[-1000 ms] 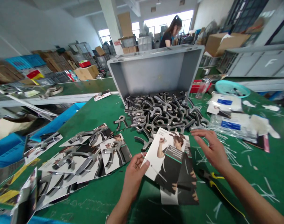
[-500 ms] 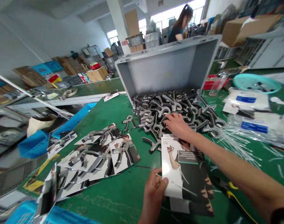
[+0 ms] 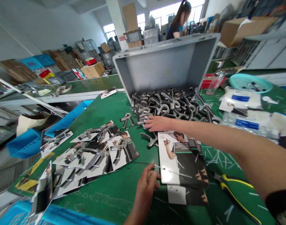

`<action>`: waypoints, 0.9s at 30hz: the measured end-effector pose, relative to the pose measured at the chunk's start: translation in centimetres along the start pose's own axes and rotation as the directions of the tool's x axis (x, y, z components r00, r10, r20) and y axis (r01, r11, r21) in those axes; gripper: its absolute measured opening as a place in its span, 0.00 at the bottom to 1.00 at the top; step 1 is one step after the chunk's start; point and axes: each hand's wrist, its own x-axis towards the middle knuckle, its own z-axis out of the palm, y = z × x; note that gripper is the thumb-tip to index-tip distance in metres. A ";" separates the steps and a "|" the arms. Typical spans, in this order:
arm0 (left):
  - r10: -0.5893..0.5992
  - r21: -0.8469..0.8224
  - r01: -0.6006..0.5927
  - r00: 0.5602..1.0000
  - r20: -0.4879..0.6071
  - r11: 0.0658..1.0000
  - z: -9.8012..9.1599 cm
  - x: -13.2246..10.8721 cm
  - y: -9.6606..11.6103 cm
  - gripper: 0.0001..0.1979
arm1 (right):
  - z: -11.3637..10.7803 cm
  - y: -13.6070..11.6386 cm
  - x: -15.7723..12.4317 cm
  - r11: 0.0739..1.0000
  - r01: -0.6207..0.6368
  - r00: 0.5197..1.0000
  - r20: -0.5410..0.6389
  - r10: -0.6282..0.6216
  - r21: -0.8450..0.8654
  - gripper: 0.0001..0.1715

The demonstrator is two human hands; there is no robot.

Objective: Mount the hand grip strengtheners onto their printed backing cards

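Observation:
My right hand reaches over the near left part of a pile of grey-and-black hand grips, fingers stretched out at the grips' springs. It has no clear hold on one. My left hand rests low at the left edge of a printed card, fingers loosely bent and apart. Thin white cable ties run through holes in this card, which lies on more cards. A single hand grip sits just left of the card's top. Cards with hand grips on them lie overlapping at the left.
A grey crate stands tipped on its side behind the pile. Yellow-and-black pliers lie at right, near loose cable ties. Plastic bags and a turquoise basin are farther right. A person stands behind the crate.
My right hand has moved left across the pile. My left hand has loosened from the card's edge and shifted slightly left. The view has turned slightly.

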 end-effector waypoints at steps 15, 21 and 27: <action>0.782 0.516 -0.723 0.605 0.152 0.459 -3.1 7.1 11.0 0.33 | -9.5 -13.9 -9.2 -0.182 0.002 0.570 0.149 0.808 0.983 0.14; 0.534 0.583 -0.679 0.725 0.435 0.446 -0.2 6.9 9.5 0.29 | -5.9 -21.8 -11.4 -0.428 -0.003 0.506 0.371 0.779 0.904 0.21; 0.377 0.718 -0.641 0.758 0.533 0.273 2.2 5.6 9.8 0.11 | -7.4 -21.5 -14.9 0.187 -0.611 0.335 0.037 0.941 0.769 0.24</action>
